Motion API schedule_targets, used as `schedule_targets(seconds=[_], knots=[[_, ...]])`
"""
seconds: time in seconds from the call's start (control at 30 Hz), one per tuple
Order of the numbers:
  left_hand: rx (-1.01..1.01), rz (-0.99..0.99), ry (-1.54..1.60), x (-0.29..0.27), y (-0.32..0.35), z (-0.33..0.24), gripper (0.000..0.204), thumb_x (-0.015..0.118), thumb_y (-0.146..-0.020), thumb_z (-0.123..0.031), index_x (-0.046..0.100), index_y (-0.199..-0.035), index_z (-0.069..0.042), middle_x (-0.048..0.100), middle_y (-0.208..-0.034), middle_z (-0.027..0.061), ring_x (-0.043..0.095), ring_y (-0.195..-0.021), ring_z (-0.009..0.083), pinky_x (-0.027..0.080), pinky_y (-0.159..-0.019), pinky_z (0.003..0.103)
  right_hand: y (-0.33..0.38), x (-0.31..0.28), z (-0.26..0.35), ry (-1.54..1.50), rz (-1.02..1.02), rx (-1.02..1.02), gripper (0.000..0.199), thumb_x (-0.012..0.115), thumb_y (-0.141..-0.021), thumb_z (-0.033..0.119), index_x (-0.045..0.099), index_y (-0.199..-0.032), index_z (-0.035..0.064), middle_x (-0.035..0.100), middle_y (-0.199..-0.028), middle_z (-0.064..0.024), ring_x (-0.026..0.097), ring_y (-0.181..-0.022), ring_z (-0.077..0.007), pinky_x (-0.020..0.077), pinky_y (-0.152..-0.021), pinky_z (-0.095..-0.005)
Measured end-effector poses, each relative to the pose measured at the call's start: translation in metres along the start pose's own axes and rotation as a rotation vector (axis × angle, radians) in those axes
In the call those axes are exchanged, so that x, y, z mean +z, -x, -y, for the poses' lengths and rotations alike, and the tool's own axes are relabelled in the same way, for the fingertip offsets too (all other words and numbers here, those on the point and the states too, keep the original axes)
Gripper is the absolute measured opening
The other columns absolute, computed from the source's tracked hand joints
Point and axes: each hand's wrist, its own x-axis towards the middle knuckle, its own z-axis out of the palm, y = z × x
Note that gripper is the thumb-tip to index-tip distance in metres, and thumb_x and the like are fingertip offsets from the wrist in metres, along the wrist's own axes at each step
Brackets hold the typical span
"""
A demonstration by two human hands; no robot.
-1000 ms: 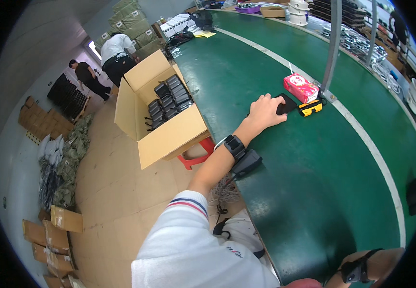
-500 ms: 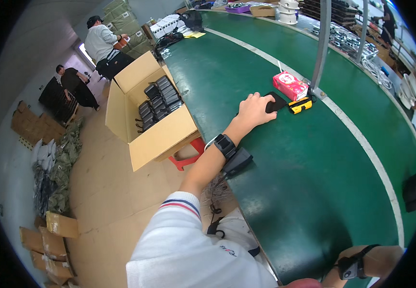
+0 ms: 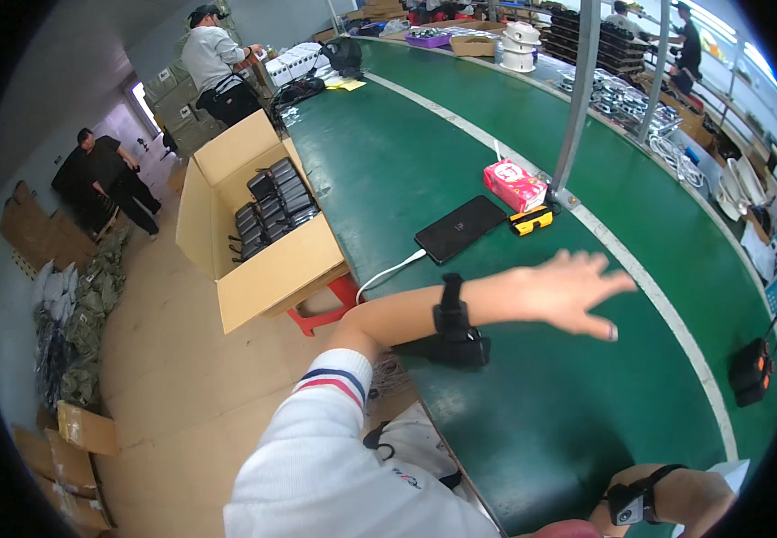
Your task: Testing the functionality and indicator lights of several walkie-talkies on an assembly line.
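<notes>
My left hand (image 3: pixel 572 291) hovers over the green tabletop, fingers spread, holding nothing. A black strap and box-like device (image 3: pixel 460 327) are around its wrist. Beyond the forearm lies a black smartphone or tablet (image 3: pixel 462 229), flat on the table, with a white cable (image 3: pixel 393 272) plugged into its near end. Past it are a yellow-and-black device (image 3: pixel 531 221) and a red-and-pink tissue pack (image 3: pixel 515 185). At the lower right edge is my right hand (image 3: pixel 698 498), a small camera strapped to its wrist. Its fingers are hidden; a pale sheet-like piece (image 3: pixel 735 470) shows beside it.
An open carton (image 3: pixel 285 278) of black devices stands left of the green table (image 3: pixel 532 394), by a red stool (image 3: pixel 317 314). A metal post (image 3: pixel 579 108) rises from the table. An orange-and-black device (image 3: pixel 751 372) lies far right. Two people (image 3: pixel 218 63) stand at the far left; others work at the back right.
My left hand has come off the black phone or tablet and swung right and nearer, fingers spreading. The device and its cable are now uncovered. The view has shifted slightly.
</notes>
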Motion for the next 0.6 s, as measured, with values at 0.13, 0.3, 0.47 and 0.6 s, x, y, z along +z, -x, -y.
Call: schedule_targets(seconds=[0.13,0.3,0.47,0.6], knots=[[0.089,0.475,-0.005,0.032,-0.025,-0.031,0.102,0.065,-0.068,-0.067,0.015,-0.148,-0.028,0.030,-0.138,0.0342,0.039,-0.123,0.0525,0.035,-0.098,0.062,0.000,-0.001,0.000,0.002,-0.007,-0.021,0.017,0.054,-0.088,0.018,0.057,-0.073,0.0082,0.063,-0.072,-0.0033,0.055,-0.065,-0.0169,0.0413,-0.064,-0.0342],[0.092,0.744,-0.058,0.057,-0.057,-0.046,0.114,0.076,-0.063,-0.057,0.007,-0.149,-0.028,0.028,-0.139,0.0377,0.046,-0.122,0.0444,0.029,-0.101,0.065,0.002,-0.001,-0.003,0.037,-0.005,-0.015,0.018,0.053,-0.088,0.018,0.057,-0.073,0.0081,0.063,-0.072,-0.0031,0.054,-0.064,-0.0165,0.0410,-0.063,-0.0338],[0.199,0.658,-0.245,0.083,-0.053,-0.043,0.100,0.072,-0.070,-0.055,0.021,-0.148,-0.020,0.061,-0.110,0.0267,0.039,-0.130,0.0383,0.030,-0.098,0.068,0.000,-0.004,-0.003,0.060,-0.011,-0.002,0.019,0.053,-0.088,0.018,0.057,-0.072,0.0081,0.063,-0.071,-0.0028,0.054,-0.063,-0.0162,0.0407,-0.062,-0.0334],[0.232,0.594,-0.274,0.087,-0.050,-0.040,0.098,0.070,-0.069,-0.058,0.025,-0.147,-0.018,0.062,-0.108,0.0256,0.038,-0.131,0.0380,0.032,-0.097,0.068,-0.002,-0.005,-0.002,0.066,-0.019,-0.008,0.020,0.053,-0.088,0.018,0.056,-0.071,0.0081,0.063,-0.070,-0.0027,0.054,-0.062,-0.0159,0.0405,-0.062,-0.0330]])
